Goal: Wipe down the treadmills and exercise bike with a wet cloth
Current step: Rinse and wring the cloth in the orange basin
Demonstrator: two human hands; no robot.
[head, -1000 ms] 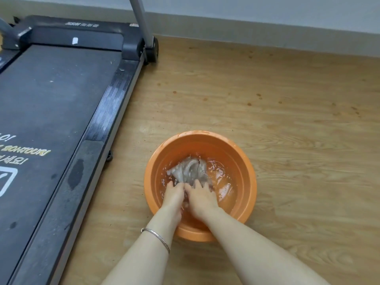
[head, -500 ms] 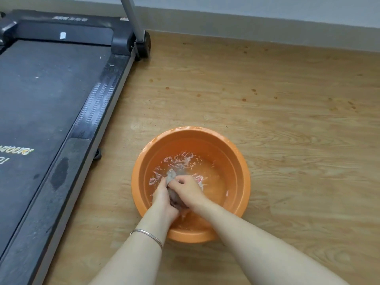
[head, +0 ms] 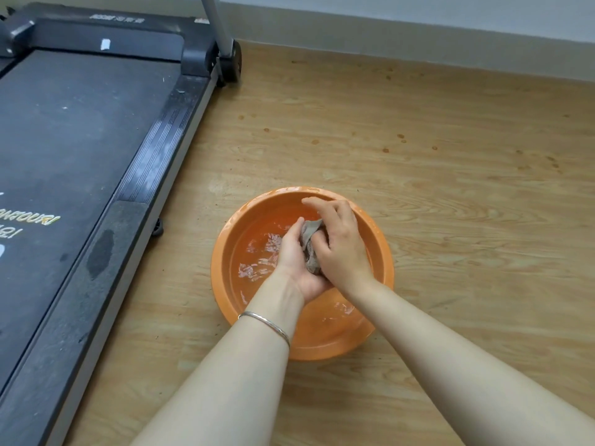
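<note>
Both hands lifted wadded grey wet cloth (head: 309, 249) out of water; left hand (head: 294, 265) cups it, right hand (head: 343, 249) curled over it, above round orange plastic basin (head: 328, 346). Black treadmill (head: 64, 149) at basin's 9 o'clock.

Yellow lettering (head: 30, 217) is showing upside down on the treadmill belt (head: 64, 140), well left of the left hand (head: 297, 262); it is not legible. White characters (head: 9, 235) beside it are running off frame. Small print (head: 116, 18) on the motor hood (head: 106, 37), beyond the hands, is unreadable.
</note>
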